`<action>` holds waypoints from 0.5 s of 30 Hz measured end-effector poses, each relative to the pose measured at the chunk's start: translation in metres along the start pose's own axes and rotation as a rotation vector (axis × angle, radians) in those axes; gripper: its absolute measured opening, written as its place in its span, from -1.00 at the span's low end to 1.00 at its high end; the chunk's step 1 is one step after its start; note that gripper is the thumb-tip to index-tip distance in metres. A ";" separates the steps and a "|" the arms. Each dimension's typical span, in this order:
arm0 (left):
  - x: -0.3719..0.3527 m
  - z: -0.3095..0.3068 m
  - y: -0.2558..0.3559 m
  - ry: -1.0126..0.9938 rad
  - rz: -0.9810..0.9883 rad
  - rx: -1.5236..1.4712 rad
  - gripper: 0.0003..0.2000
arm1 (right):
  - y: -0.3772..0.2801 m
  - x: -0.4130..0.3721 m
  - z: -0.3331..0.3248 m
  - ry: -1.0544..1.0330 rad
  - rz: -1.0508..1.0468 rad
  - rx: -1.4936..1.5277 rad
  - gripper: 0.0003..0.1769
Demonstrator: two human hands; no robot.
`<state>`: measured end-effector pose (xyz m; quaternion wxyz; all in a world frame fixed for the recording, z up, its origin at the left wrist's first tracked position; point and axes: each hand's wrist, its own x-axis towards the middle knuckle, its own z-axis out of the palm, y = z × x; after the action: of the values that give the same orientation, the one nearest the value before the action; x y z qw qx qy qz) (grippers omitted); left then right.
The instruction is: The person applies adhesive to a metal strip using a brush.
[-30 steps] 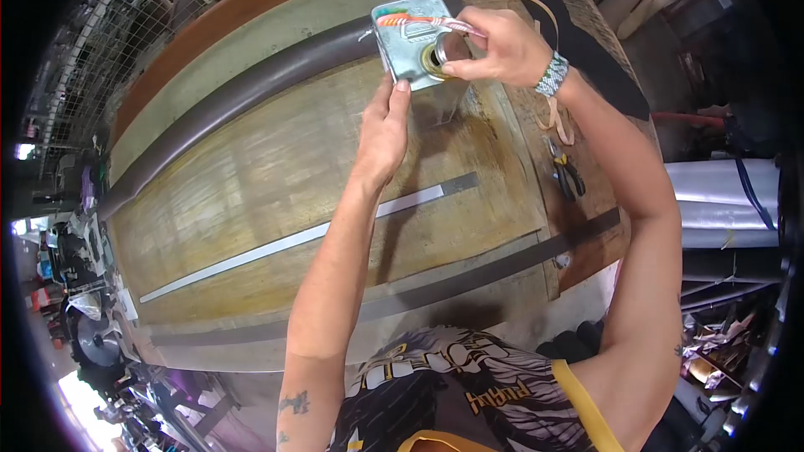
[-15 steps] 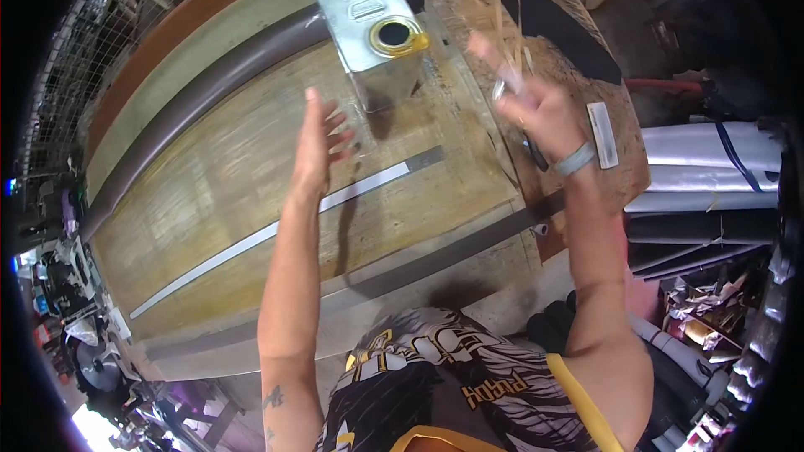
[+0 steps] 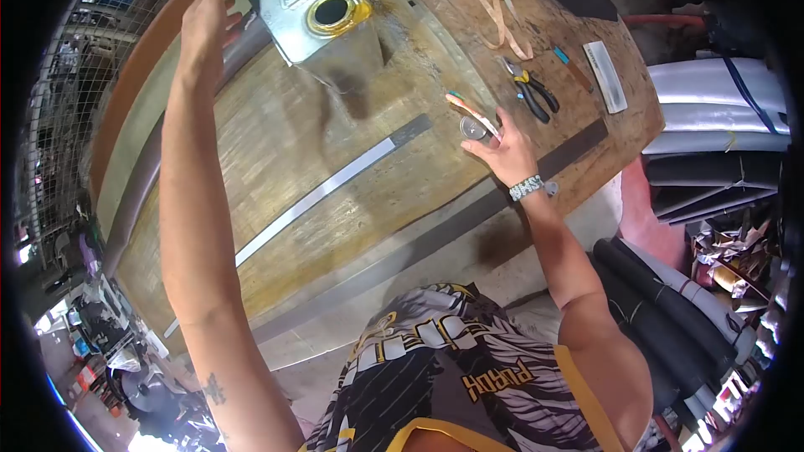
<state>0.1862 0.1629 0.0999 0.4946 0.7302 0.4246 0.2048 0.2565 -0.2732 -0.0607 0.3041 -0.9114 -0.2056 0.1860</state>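
Uncapped tin can point(image 3: 322, 12) stands nr far edge of surface point(image 3: 276, 159), L hand point(image 3: 209, 21) spread wide just beside it, R hand point(image 3: 501, 149) pinching cap point(image 3: 474, 127) + brush point(image 3: 469, 110) nr near edge by pliers point(image 3: 532, 92); advisable: steady can, mouth kept upright.

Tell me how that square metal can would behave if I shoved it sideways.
The metal can looks stiff and flat-bottomed, so it would probably slide on the wooden table rather than roll. It stands fairly tall, so a high push might tip it. Its mouth is uncapped, so any contents could spill.
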 end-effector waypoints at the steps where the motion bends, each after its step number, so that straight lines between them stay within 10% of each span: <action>1: 0.002 0.002 0.003 -0.018 0.011 -0.025 -0.15 | 0.002 0.000 0.000 0.011 0.018 0.089 -0.12; 6: -0.031 0.014 -0.032 0.021 -0.080 -0.451 -0.18 | -0.012 0.024 -0.020 -0.033 0.013 0.659 -0.70; 9: -0.091 0.046 -0.093 0.018 -0.509 -0.495 -0.18 | -0.071 0.080 -0.053 0.032 -0.159 0.517 -0.51; 13: -0.142 0.108 -0.122 -0.542 -1.067 -0.973 0.08 | -0.186 0.202 -0.039 0.044 -0.423 0.422 -0.30; 15: -0.134 0.126 -0.118 -0.492 -1.059 -1.206 0.13 | -0.234 0.249 -0.014 0.023 -0.511 0.387 -0.25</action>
<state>0.1529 0.0009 -0.0437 0.9095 0.0686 0.4091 -0.0279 0.4130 0.0126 0.0443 0.5109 -0.7576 -0.3851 0.1291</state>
